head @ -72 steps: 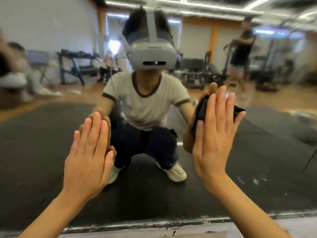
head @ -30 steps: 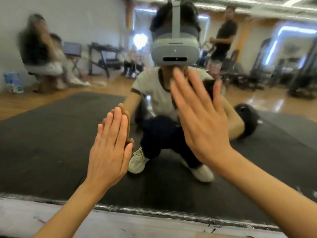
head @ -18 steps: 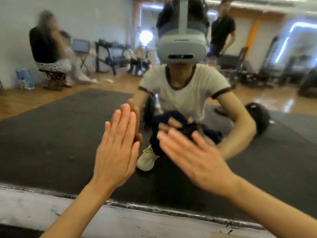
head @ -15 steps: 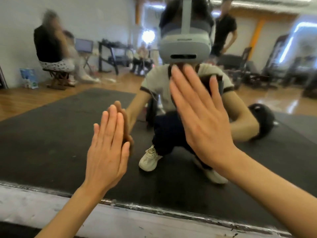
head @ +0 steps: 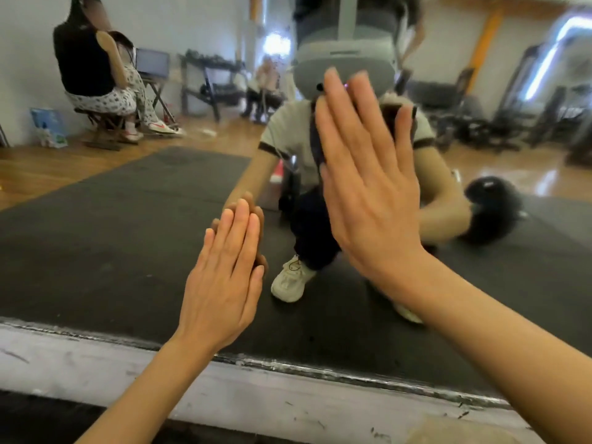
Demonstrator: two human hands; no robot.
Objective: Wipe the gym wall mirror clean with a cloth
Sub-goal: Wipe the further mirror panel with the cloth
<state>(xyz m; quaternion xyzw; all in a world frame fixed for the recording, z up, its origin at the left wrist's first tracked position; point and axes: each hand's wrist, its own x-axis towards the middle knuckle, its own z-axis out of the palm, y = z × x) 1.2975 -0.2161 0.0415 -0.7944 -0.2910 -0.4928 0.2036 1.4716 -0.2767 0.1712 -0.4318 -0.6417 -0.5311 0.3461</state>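
**Right hand sweeps back up the glass, cloth underneath**

The right hand [head: 368,187] sits high in the centre-right of the frame, fingers straight and spread, palm flat toward the mirror [head: 112,235]. Half a second ago it was in almost the same spot; just before that it had dipped lower and tilted sideways across the middle of the frame. So the hand has run a down-and-up stroke and is now at the top of it again — a scrubbing pass over one patch, not a move to fresh glass.

The dark cloth [head: 392,115] is mostly hidden behind the palm. Only a strip shows in the gaps around the fingers near the upper centre-right, pinned between hand and glass. The fingers press it flat; they do not curl round it.

The left hand [head: 224,277] lies in the lower centre, fingers straight and close together, resting flat on the mirror. It holds nothing and has barely shifted across these moments — it looks like a brace for a crouched body.

Judging from this, wiping is mid-course: the strokes cover the central lower band above the mirror's bottom edge [head: 288,368], at the bottom of the frame. The glass to the left and far right shows no sign either way, since motion blur hides any smears.
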